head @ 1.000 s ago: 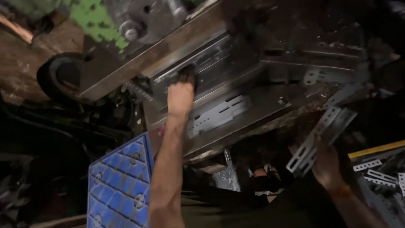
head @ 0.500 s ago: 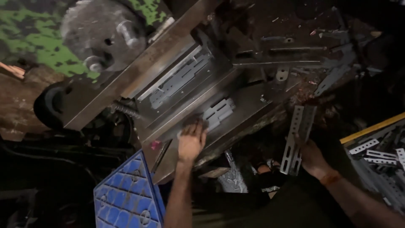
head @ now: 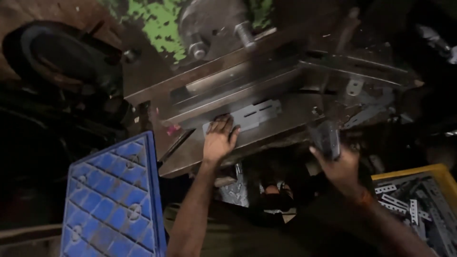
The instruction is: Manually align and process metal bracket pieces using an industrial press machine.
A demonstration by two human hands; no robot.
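- You stand over a heavy grey steel press bed (head: 285,121) that runs slantwise across your view, low at the left and rising to the right, in a dim workshop with a dark floor.
- Above the bed sits a grey machine body with two round steel bolts (head: 216,28), and behind it a wall of flaking green paint (head: 159,21).
- A black rubber wheel (head: 57,57) lies at the upper left; a blue ribbed plastic crate (head: 112,200) stands at the lower left, just beside your left forearm.
- At the lower right, a yellow plastic bin (head: 442,173) holds a heap of perforated grey metal strips (head: 404,200).
- The flat grey slotted metal plate (head: 250,116) lies on the bed; its long axis follows the bed's slant, its far end pointing up and right.
- Your left hand (head: 220,140) rests flat on the plate's near end, fingers spread and pressing down, not curled around it.
- Your right hand (head: 340,166) is clamped on a dark slotted metal strip (head: 326,138), blurred, standing roughly upright with its upper end toward the bed's edge.
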